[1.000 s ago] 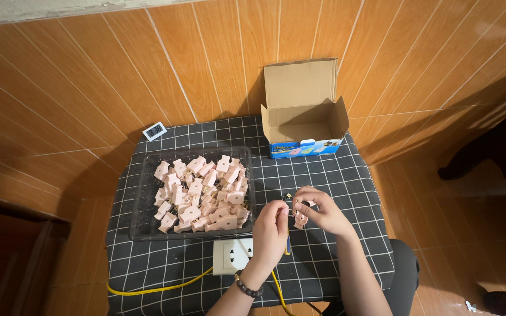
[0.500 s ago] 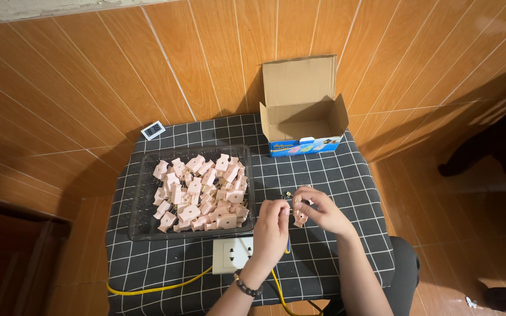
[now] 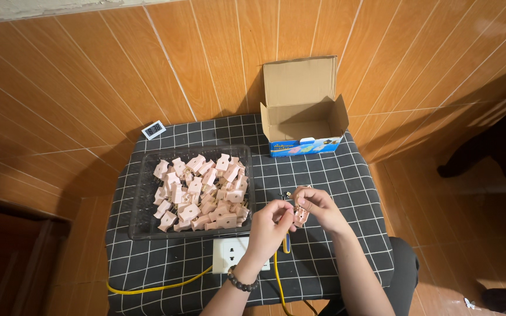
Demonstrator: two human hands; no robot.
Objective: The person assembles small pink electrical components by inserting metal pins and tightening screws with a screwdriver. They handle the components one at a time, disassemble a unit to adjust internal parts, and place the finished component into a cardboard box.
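Observation:
My right hand [image 3: 317, 206] holds a small pink plastic plug part [image 3: 300, 210] over the black checked cloth [image 3: 335, 246]. My left hand [image 3: 270, 223], with a dark bead bracelet on its wrist, meets it from the left, fingertips pinched at the part's edge. Just to the left stands a black mesh tray [image 3: 142, 222] full of several more pink plug parts [image 3: 203, 190]. Below my hands lies a white wall socket [image 3: 229, 253] on a yellow cable [image 3: 159, 287]. A dark tool with a yellow-blue handle [image 3: 286, 241] lies under my left hand, mostly hidden.
An open cardboard box [image 3: 303, 114] with a blue front stands at the cloth's far edge. A small white digital clock [image 3: 154, 129] leans at the far left corner. Orange tiled floor surrounds the low table. Dark furniture stands at the right and lower left.
My hands have stayed together over the same spot, with only small shifts of the fingers on the pink part.

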